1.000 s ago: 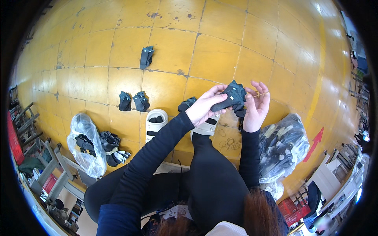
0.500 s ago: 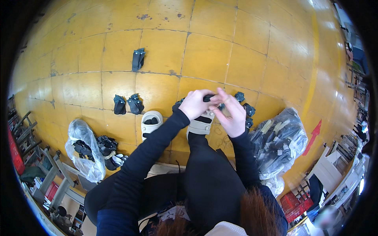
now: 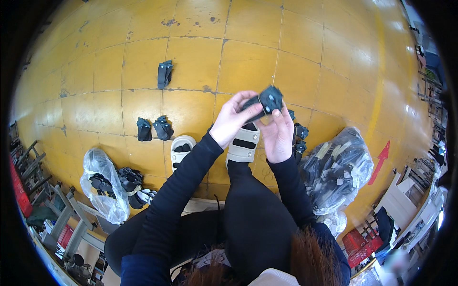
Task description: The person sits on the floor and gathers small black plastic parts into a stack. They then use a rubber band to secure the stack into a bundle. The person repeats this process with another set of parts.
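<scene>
A dark bundle of folded, cloth-like pieces [image 3: 270,100] with small pale tags is held up over my sandal [image 3: 242,150]. My left hand [image 3: 232,118] grips its darker end, thumb on top and fingers beneath. The thumb and fingers of my right hand [image 3: 278,133] hold the tagged end from the other side. What looks like a thin band runs round the bundle. Similar small dark bundles lie on the floor: a few [image 3: 300,132] just right of my right hand, a pair [image 3: 163,127] to the left, and a single one [image 3: 165,75] farther away.
A large clear plastic bag [image 3: 334,176] full of dark tagged pieces stands at the right. At the left is another clear bag [image 3: 106,178], beside a loose dark pile [image 3: 131,183]. A red arrow [image 3: 380,162] marks the yellow floor. Grey metal frames [image 3: 71,219] stand at the lower left.
My hands, earlier close together with the bundle mostly hidden, have moved a little apart. The bundle is now raised and turned so that its tagged end shows.
</scene>
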`<act>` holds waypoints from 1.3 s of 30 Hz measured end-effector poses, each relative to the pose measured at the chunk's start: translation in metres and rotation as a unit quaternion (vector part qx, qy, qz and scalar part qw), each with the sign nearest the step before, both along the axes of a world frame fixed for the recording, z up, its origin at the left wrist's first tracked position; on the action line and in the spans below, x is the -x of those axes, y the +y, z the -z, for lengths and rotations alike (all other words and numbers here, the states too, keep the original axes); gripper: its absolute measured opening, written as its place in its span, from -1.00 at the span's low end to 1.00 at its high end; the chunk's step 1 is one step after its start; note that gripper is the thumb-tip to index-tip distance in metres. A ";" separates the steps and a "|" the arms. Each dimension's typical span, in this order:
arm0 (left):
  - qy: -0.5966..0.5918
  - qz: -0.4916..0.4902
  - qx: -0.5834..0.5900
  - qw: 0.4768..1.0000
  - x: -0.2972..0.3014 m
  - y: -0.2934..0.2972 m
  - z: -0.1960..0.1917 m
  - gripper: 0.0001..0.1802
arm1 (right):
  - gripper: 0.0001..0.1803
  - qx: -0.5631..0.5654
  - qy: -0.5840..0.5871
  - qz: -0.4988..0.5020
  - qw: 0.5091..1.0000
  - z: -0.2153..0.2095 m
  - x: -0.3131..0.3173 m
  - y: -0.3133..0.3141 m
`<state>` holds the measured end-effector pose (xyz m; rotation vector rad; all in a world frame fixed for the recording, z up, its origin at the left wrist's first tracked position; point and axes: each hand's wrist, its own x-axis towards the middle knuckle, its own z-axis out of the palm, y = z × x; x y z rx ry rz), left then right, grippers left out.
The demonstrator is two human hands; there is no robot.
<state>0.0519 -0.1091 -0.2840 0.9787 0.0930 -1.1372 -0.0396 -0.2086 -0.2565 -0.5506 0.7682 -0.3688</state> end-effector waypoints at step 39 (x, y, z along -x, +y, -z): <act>-0.148 -0.092 -0.778 0.603 0.009 0.220 0.179 -0.13 | -0.76 0.516 0.443 -0.484 0.551 0.159 0.210 0.008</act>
